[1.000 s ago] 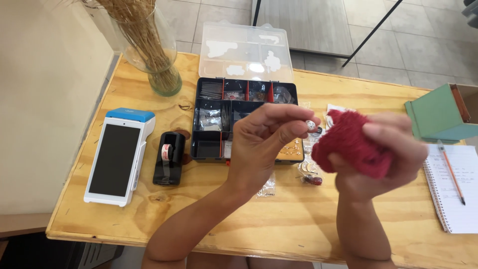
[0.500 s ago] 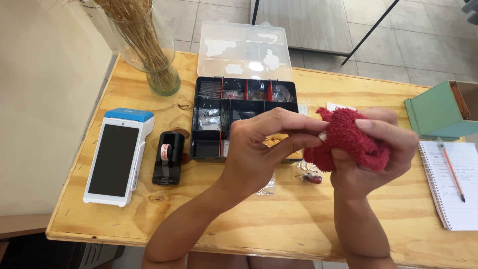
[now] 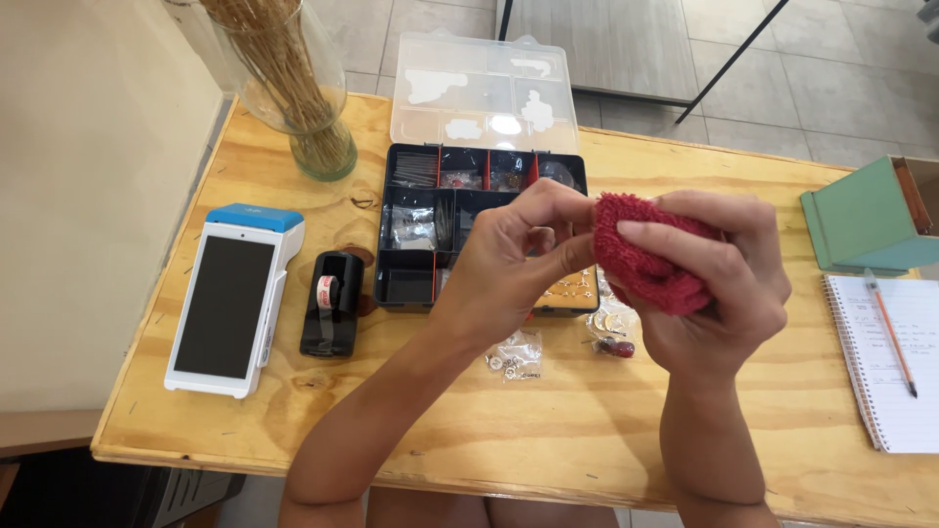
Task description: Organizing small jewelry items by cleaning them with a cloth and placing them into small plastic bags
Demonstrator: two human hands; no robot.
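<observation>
The left hand has come closer to the red cloth since half a second ago, and now its fingertips pinch the cloth's near edge. The right hand is wrapped around the cloth and grips it in a bunch, up in the air above the counter. Something tiny may sit between the left fingers, but it is too small to tell.

To do this well, I think the right hand should keep the cloth steady while the left makes small, soft moves, so nothing tiny drops.

Just behind the hands lies a black box with many little parts, its clear lid open. Under the hands are small bags of shiny bits. Left of the left hand sit a tape holder and a white card machine. A vase stands far back. Right of the right hand are a notebook, a pencil and a green box. The counter is light wood, over a grey tile floor.
</observation>
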